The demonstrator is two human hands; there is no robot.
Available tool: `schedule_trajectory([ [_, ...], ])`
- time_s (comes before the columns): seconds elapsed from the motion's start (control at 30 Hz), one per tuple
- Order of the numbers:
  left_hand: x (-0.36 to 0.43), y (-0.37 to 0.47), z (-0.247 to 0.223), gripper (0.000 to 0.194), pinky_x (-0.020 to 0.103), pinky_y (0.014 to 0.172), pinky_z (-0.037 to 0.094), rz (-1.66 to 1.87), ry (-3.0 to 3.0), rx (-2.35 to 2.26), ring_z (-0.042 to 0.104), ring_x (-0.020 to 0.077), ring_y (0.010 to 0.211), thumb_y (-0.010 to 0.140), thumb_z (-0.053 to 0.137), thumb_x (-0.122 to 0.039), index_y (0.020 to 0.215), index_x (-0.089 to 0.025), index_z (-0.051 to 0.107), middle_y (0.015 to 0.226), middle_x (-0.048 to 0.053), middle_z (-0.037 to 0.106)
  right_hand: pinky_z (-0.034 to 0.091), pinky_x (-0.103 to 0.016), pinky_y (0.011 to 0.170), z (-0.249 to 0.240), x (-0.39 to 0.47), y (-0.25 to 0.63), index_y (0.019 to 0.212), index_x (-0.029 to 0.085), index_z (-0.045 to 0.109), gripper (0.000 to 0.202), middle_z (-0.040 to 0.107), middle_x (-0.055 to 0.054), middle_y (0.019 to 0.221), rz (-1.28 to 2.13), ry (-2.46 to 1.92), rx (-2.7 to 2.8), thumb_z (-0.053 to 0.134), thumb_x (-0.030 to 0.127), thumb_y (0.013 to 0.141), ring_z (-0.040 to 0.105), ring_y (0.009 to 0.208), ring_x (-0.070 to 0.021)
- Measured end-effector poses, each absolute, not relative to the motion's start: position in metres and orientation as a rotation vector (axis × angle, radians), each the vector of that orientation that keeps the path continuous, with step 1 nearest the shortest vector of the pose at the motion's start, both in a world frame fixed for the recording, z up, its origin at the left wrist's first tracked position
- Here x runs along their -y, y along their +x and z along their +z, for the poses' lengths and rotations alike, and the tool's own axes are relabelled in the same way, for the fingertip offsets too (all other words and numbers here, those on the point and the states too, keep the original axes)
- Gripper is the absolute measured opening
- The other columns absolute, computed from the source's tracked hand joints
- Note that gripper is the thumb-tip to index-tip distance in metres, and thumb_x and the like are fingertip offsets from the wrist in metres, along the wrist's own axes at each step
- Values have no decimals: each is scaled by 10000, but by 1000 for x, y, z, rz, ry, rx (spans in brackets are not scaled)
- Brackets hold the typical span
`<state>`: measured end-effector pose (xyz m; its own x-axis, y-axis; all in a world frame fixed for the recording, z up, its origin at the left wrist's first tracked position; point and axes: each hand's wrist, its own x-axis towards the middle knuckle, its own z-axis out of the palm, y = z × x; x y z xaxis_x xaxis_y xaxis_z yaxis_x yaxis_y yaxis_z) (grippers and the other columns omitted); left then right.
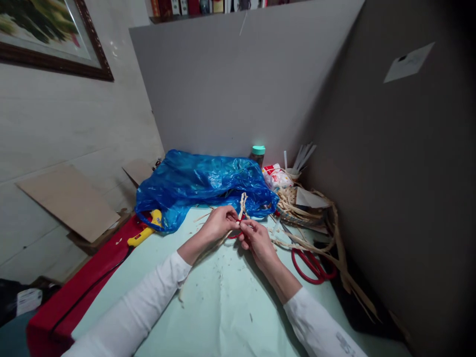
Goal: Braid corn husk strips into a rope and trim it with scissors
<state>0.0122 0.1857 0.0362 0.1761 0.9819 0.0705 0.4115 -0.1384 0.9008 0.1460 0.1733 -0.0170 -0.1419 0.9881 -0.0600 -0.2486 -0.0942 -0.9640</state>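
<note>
My left hand [220,223] and my right hand [257,240] meet over the middle of the table, fingertips almost touching. Both pinch a pale, straw-like strand [243,201], whose twisted or looped end sticks up beyond my fingers. A long tail of the same fibre trails below my left forearm. Something red shows just behind my fingertips; its kind is hidden. To the right of my right hand lie red-handled scissors [310,266], their blades partly under loose strands.
A crumpled blue plastic bag [208,178] spreads across the back. At left lies a yellow glue gun [147,230] with a black cord. A basket [301,213] of fibre strands, white sticks [304,156] in a cup and a green-lidded jar [258,154] stand back right. Grey panels [238,89] enclose two sides.
</note>
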Motion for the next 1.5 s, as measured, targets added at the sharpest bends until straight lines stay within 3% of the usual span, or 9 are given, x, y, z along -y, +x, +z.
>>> schedule_trajectory([
  [0.23,-193,1,14,141,226,488,364,930,1394,-1261,506,111,505,598,608,-157,715,-109,671,594,21,625,369,-245,433,-15,-175,153,828,183,607,193,700,-46,767,1178,-1194,1428,538,358,785,514,469,-126],
  [0.4,-194,2,9,125,219,478,383,923,1198,-1182,492,92,484,598,604,-143,708,-100,646,582,26,598,361,-275,603,-8,-170,150,724,189,646,135,672,-33,658,869,-1363,1643,543,249,786,553,591,-168],
  [0.57,-189,5,14,143,205,486,411,909,1155,-1074,512,76,492,630,614,-150,766,-108,612,637,21,596,309,-278,609,-8,-177,144,655,183,646,178,639,-44,614,683,-1505,1694,527,220,783,535,608,-179],
  [0.63,-187,5,16,145,213,464,418,868,1174,-1045,511,85,465,635,624,-156,770,-127,584,599,6,576,322,-272,603,-9,-180,144,710,168,656,171,643,-49,627,658,-1526,1683,508,206,787,550,612,-183],
  [0.8,-185,6,10,163,250,444,471,821,1285,-1082,587,143,472,685,621,-188,811,-174,518,591,8,604,393,-248,643,-9,-180,145,1078,178,627,303,693,-26,813,659,-1384,1746,455,195,830,601,682,-166],
  [0.93,-188,5,10,109,233,439,448,943,1451,-1269,579,135,467,720,593,-172,814,-182,538,583,-18,583,401,-264,674,-5,-178,147,910,188,690,251,714,-45,845,656,-1289,1825,451,254,872,606,705,-175],
  [1.07,-187,6,17,121,259,548,437,1059,1695,-1495,556,135,518,717,558,-83,772,-179,606,589,-14,588,406,-269,688,-4,-177,147,934,173,711,278,725,-66,894,638,-1281,1813,463,289,884,614,729,-184],
  [1.2,-187,11,13,144,300,670,430,1117,1902,-1626,567,168,647,721,553,-46,722,-175,616,665,19,613,378,-271,668,-5,-177,147,856,168,717,309,711,-65,811,619,-1299,1785,442,302,900,588,701,-184],
  [1.5,-188,19,-3,146,320,754,437,1130,2169,-1726,576,207,823,822,542,-91,874,-187,639,847,57,619,312,-273,613,-5,-184,151,687,172,650,333,618,-31,645,678,-1341,1675,470,377,877,509,625,-164],
])
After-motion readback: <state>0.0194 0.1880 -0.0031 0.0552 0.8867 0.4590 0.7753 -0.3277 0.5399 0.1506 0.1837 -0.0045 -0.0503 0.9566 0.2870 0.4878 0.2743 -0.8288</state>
